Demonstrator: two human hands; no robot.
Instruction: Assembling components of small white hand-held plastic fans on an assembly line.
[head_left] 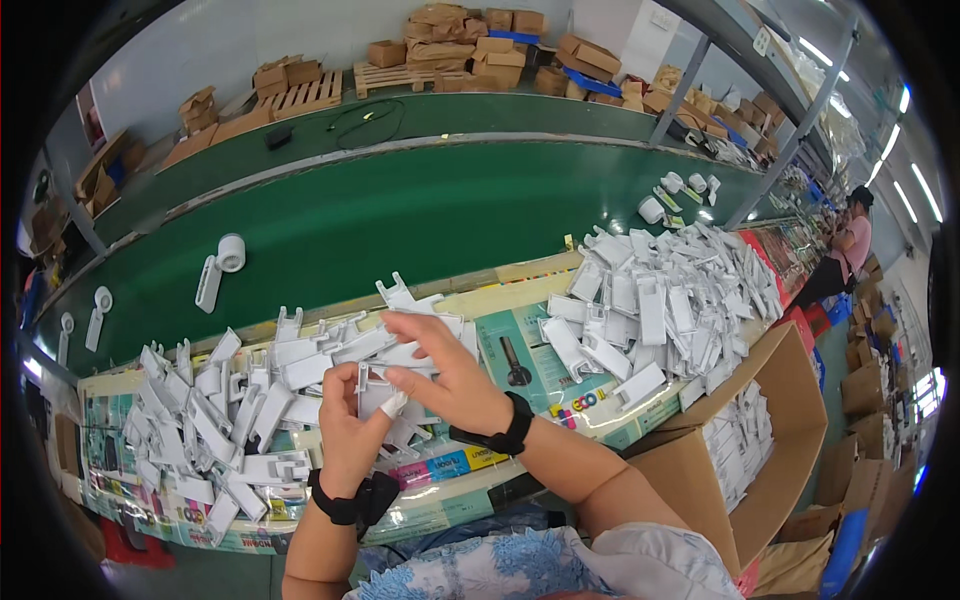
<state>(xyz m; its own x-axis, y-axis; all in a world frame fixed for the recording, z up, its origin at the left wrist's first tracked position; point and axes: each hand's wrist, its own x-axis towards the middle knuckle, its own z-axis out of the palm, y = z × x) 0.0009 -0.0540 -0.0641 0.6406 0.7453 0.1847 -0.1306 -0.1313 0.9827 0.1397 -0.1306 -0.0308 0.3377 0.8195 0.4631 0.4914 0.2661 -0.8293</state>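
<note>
In front of my body, my left hand [350,432] is closed around a white plastic part [372,388]. Its thumb has a white wrapping on the tip. Close beside it, my right hand [445,372] is spread, thumb and fingers apart, the thumb near the held part. I see nothing gripped in the right hand. Both wrists wear black bands. Under and around the hands lies a heap of similar white plastic parts [215,425], and a second heap [660,300] lies to the right. Both heaps rest on the print-covered worktable [505,330].
Beyond the table runs a green conveyor belt [400,225] with a white round-headed part [231,253] on it. At the right, a cardboard box [790,400] holds more white parts. Farther right sits a person [850,245] in pink. Cartons [500,62] are stacked behind the belt.
</note>
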